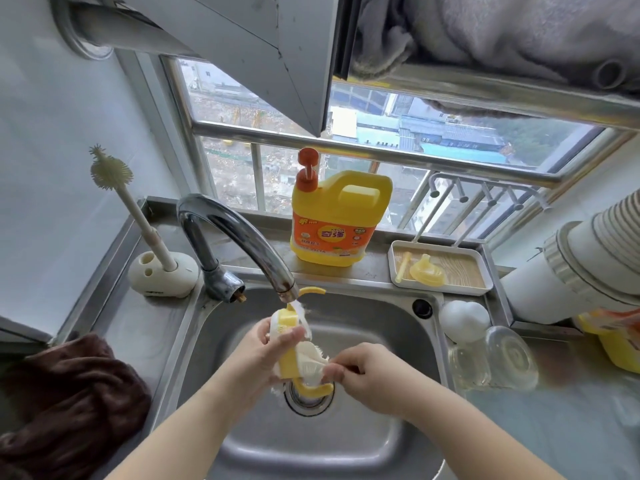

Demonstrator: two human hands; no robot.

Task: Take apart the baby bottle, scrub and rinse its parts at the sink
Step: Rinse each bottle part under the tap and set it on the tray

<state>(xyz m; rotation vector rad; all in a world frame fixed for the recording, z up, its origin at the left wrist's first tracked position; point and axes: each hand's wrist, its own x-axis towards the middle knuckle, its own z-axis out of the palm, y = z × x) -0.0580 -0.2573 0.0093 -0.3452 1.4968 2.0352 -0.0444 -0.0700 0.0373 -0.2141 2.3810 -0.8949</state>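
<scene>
Yellow-and-white plastic bottle collar (289, 344) under curved chrome faucet (242, 237).
Left hand (263, 355) grasps collar below faucet; right hand (363, 368) pinches its white edge.

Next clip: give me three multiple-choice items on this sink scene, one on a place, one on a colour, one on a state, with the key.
1. The brush stands:
A. left of the faucet
B. in the tray
C. in the sink

2. The soap jug has a pump coloured:
A. blue
B. orange-red
C. white

3. The faucet is:
A. off
B. running
C. hidden

Key: 1 A, it sits in its white holder at the left; 2 B, the pump top is orange-red; 3 B, water falls onto the yellow-and-white collar that both hands hold.
</scene>
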